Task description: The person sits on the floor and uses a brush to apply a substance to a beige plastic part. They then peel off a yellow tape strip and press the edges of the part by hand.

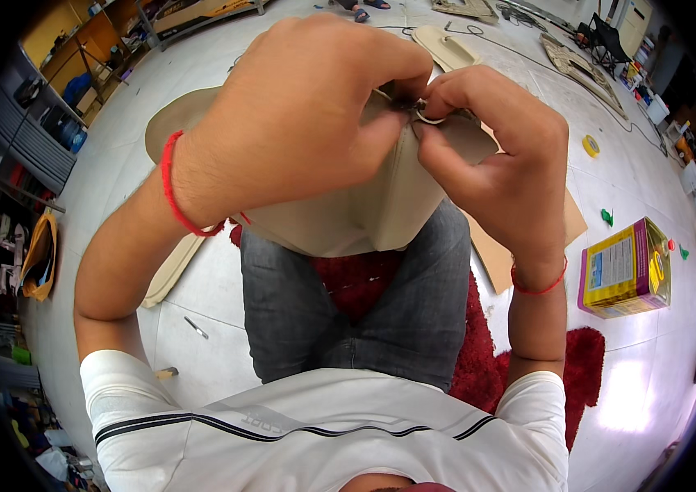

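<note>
A beige leather-like cover (348,213) with a seam down its front stands over my lap, held up between my knees and hands. My left hand (299,123) is closed, its thumb and fingers pinching the cover's top edge near the seam. Just beside it my right hand (512,156) pinches the same edge between thumb and forefinger. A small pale loop (430,119) of edge or cord shows between the fingertips, next to a dark spot; its kind I cannot make out. The fingers hide part of the edge.
A yellow and purple tin (623,271) stands at right, with a yellow tape roll (591,146) beyond. Cardboard (491,258) and a red rug (479,353) lie by my legs. At left is a pen-like tool (195,327). Beige panels (446,49) lie ahead.
</note>
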A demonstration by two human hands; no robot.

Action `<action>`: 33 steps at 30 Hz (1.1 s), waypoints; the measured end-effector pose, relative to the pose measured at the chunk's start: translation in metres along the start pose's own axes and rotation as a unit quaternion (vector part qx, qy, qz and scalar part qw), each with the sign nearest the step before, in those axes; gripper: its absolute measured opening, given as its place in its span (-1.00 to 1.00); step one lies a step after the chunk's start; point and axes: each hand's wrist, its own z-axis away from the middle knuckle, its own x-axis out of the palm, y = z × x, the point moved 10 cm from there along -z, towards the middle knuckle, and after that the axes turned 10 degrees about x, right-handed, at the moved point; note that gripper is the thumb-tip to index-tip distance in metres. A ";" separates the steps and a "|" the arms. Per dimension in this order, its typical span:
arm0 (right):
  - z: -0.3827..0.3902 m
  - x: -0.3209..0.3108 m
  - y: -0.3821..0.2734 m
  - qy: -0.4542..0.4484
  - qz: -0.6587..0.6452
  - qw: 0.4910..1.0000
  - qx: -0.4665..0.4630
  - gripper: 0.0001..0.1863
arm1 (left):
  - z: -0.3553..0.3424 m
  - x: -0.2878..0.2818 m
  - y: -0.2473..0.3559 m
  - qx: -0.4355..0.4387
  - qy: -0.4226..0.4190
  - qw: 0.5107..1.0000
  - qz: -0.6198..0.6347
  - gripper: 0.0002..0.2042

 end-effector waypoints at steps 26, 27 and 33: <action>0.011 -0.011 0.040 -0.039 -0.115 0.986 0.113 -0.89 | -0.008 0.009 0.012 0.007 0.000 0.998 -0.068 -0.79; 0.011 -0.012 0.038 -0.018 -0.110 0.989 0.097 -0.90 | -0.007 0.009 0.011 0.005 -0.005 0.998 -0.068 -0.78; 0.012 -0.006 0.033 0.026 -0.082 0.995 0.055 -0.89 | -0.006 0.008 0.005 0.022 0.003 0.997 -0.080 -0.78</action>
